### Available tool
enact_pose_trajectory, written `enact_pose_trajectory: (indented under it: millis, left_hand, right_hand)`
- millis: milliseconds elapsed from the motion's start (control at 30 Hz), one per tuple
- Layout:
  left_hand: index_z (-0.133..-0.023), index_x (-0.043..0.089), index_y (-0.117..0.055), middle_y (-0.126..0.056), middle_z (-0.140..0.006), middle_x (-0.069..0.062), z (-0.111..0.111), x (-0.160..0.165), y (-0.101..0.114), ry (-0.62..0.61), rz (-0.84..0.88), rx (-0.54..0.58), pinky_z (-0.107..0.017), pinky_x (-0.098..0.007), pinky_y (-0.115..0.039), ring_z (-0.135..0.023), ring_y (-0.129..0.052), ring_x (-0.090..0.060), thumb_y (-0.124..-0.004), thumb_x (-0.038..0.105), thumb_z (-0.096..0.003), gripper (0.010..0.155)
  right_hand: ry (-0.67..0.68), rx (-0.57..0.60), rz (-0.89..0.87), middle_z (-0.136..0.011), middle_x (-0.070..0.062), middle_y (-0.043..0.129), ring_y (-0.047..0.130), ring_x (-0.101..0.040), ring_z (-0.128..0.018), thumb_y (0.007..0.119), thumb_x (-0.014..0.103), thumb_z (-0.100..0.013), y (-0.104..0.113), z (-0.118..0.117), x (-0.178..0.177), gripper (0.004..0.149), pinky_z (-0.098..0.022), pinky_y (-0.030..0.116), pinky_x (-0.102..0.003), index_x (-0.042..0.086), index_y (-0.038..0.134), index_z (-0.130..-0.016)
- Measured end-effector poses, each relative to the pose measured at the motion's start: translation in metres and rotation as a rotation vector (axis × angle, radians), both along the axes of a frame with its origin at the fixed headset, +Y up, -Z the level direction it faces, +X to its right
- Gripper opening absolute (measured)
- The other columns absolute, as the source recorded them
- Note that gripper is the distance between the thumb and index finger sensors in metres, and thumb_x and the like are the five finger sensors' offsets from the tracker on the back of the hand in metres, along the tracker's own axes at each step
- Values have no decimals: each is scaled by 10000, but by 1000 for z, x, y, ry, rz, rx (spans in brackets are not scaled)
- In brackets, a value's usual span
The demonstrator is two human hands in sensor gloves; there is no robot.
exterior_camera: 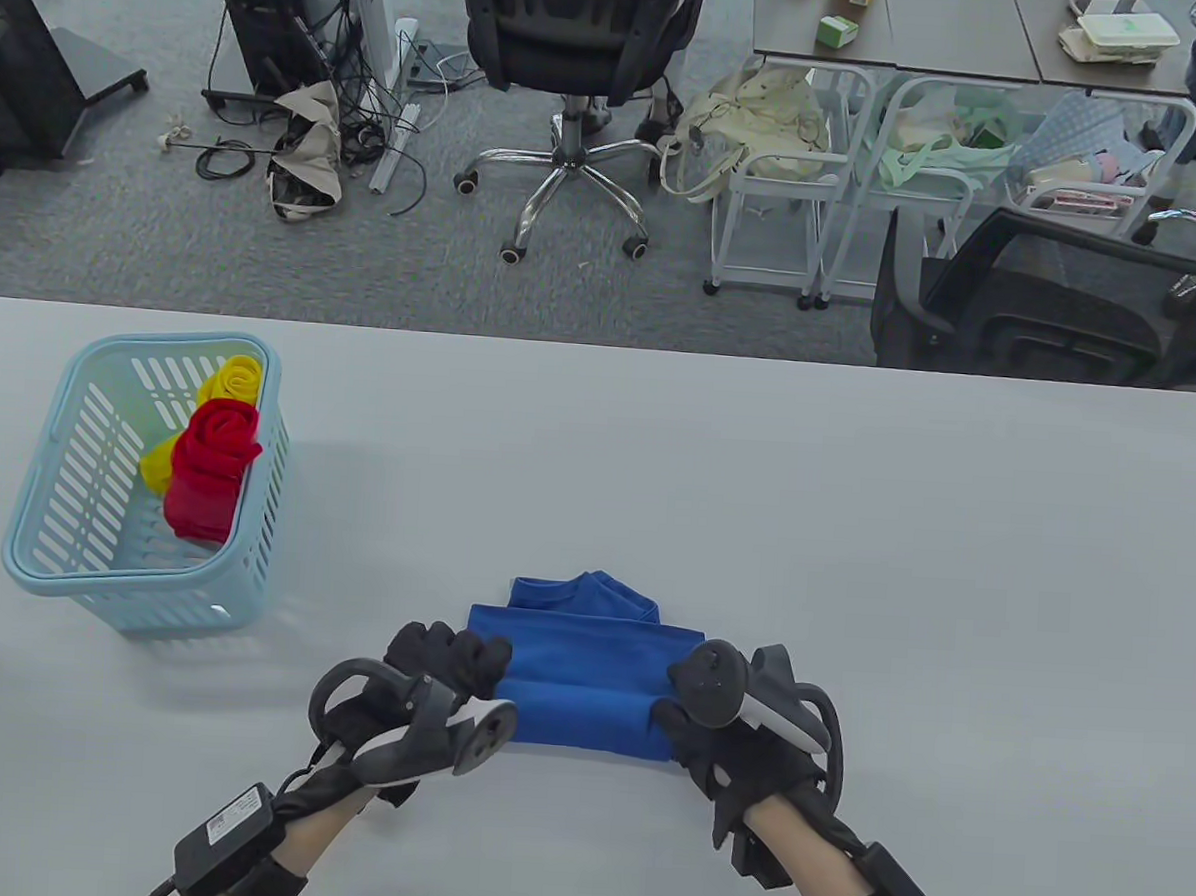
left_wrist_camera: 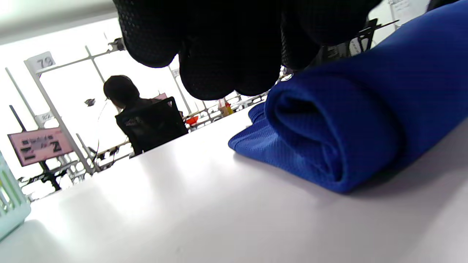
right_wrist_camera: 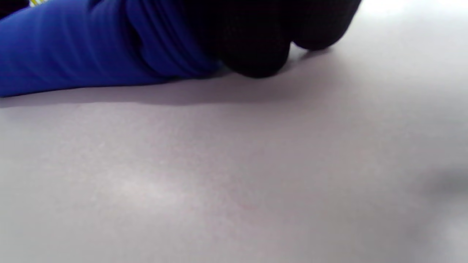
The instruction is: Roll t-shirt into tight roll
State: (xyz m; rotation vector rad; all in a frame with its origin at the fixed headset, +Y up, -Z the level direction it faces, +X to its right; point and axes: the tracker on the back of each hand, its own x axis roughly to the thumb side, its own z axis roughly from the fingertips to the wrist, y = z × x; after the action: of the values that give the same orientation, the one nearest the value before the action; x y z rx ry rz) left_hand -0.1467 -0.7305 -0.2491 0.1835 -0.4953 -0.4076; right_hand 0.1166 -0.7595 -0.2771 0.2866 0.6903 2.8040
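Observation:
A blue t-shirt (exterior_camera: pixel 586 668) lies folded into a strip near the table's front edge, its near part rolled up and the collar end flat beyond. My left hand (exterior_camera: pixel 452 661) rests on the roll's left end, fingers curled over it. My right hand (exterior_camera: pixel 689 718) holds the roll's right end. The left wrist view shows the spiral end of the roll (left_wrist_camera: pixel 329 135) under my gloved fingers (left_wrist_camera: pixel 219 51). The right wrist view shows my fingers (right_wrist_camera: pixel 256 44) pressing the blue cloth (right_wrist_camera: pixel 73 51) against the table.
A light blue basket (exterior_camera: pixel 62 550) stands at the left of the table and holds a red roll (exterior_camera: pixel 212 463) and a yellow roll (exterior_camera: pixel 226 383). Office chairs and carts stand beyond the table's far edge.

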Motion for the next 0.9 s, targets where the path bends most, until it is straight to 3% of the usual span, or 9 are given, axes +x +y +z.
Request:
enact_pose_trajectory:
  millis: [100, 200, 333, 433, 533, 633, 700, 800, 900]
  left_hand:
    - [-975, 438, -705, -908, -944, 107, 9, 11, -3, -98, -2, -102, -679, -408, -783, -833, -956, -148, -591, 524, -483, 512]
    - [-1049, 366, -600, -815, -1028, 73, 7, 14, -17, -61, -60, -211, -699, -420, -760, -904, -893, -182, -636, 574, -448, 637]
    - [-1049, 395, -570, -792, -1033, 104, 7, 14, -20, -66, -99, -158, -705, -398, -764, -907, -892, -145, -686, 580, -432, 655]
    - [-1045, 416, -569, -787, -1032, 115, 6, 14, -20, -62, -105, -151, -708, -395, -765, -903, -894, -135, -701, 588, -421, 661]
    - [-1056, 435, -523, -736, -1070, 88, 3, 11, -23, -44, -104, -174, -723, -414, -744, -934, -855, -158, -708, 598, -412, 690]
    - [-1069, 436, -468, -695, -1100, 106, -2, 9, -27, -18, -112, -188, -729, -413, -736, -955, -832, -147, -652, 572, -442, 668]
    - [-1066, 418, -487, -727, -1079, 115, -4, 10, -25, -17, -96, -185, -722, -409, -745, -936, -855, -139, -641, 536, -459, 637]
    - [-1048, 369, -576, -853, -981, 111, -3, 15, -20, -25, -115, -138, -688, -392, -792, -836, -956, -112, -628, 477, -483, 577]
    - [-1007, 338, -672, -958, -870, 101, -4, 11, -11, -26, 7, -242, -642, -382, -838, -715, -1032, -96, -621, 435, -488, 531]
  right_hand:
    - [-31, 25, 59, -873, -38, 741, 918, -131, -570, 493, 550, -624, 0, -1, 4, 679, -557, 733, -452, 82, 428, -1112]
    - [-63, 44, 88, -895, -74, 731, 915, -154, -596, 504, 570, -615, 2, 2, 5, 739, -566, 722, -467, 62, 363, -1133]
    - [-33, 186, 133, -1087, -163, 482, 799, -242, -787, 618, 523, -605, 22, 12, 3, 816, -649, 618, -520, 130, 158, -1152]
    - [114, 285, 113, -1147, -138, 341, 584, -335, -1008, 698, 481, -590, 36, 23, -5, 696, -727, 481, -575, 268, 327, -1139]
    - [237, 193, 68, -1152, -109, 399, 513, -382, -1068, 756, 448, -564, 24, 28, -18, 659, -735, 460, -592, 272, 437, -1112]
    - [256, 176, 214, -1174, -111, 262, 420, -400, -1086, 755, 449, -563, 4, 28, -25, 773, -740, 437, -591, 269, 241, -1111]
    - [267, 196, 285, -1178, -81, 324, 476, -375, -1086, 742, 484, -558, 0, 20, -27, 783, -740, 459, -584, 271, 228, -1110]
    - [245, 175, 211, -1147, -72, 467, 559, -335, -1055, 725, 482, -568, 4, 12, -22, 709, -731, 501, -560, 287, 319, -1116]
    - [260, 115, 95, -1077, -91, 635, 713, -329, -956, 715, 468, -565, 12, 10, -14, 651, -692, 587, -532, 252, 445, -1116]
